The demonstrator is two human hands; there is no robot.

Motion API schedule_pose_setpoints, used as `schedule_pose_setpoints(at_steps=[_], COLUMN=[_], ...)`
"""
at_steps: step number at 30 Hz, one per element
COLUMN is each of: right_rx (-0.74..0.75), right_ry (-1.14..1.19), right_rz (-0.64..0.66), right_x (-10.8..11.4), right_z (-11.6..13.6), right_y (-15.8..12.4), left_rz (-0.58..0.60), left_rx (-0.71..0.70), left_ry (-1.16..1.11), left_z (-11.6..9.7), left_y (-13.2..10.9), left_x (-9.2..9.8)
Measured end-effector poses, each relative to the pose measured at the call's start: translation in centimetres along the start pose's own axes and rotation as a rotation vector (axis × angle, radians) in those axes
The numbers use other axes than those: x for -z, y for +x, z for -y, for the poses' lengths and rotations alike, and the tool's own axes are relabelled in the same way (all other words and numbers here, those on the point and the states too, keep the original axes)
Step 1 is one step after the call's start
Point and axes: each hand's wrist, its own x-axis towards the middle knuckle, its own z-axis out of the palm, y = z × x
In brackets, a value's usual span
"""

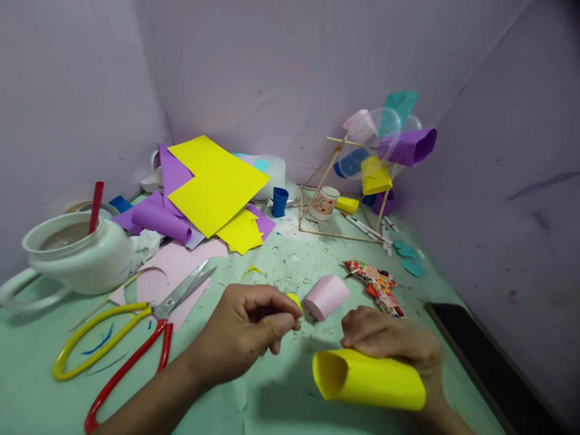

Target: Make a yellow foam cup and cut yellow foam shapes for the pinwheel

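Observation:
My right hand (390, 338) is wrapped around a rolled tube of yellow paper (367, 379), held low over the pale green table (36, 399). My left hand (243, 333) is pinched closed on a small yellow piece (295, 301) at its fingertips. Just beyond the fingers lies a small pink paper roll (326, 296). Scissors with yellow and red handles (124, 338) lie open to the left of my left forearm.
A white pot with a red stick (74, 251) stands at the left. Yellow, purple and pink paper sheets (210, 189) pile at the back. A stick-frame paper wheel (368, 163), a blue cup (280, 201), markers (366, 228), patterned paper (378, 285) and a dark slab (484, 364) sit right.

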Motion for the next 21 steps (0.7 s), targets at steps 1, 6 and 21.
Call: schedule_pose_setpoints(at_steps=[1,6,21], right_rx=[-0.045,-0.173,0.059], right_ry=[0.080,0.161,-0.201], right_rz=[-0.017,-0.061,0.119], right_x=[0.0,-0.3,-0.6], right_z=[-0.4,-1.2,-0.2], right_y=[-0.1,-0.3,-0.3], left_rz=[0.003,0.042,0.038], left_rx=[0.010,0.068,-0.122], left_ry=[-0.032,-0.064,0.341], left_z=[-0.1,-0.6,1.6], left_y=[-0.1,-0.7,-0.9], left_x=[-0.1,-0.5,-1.7])
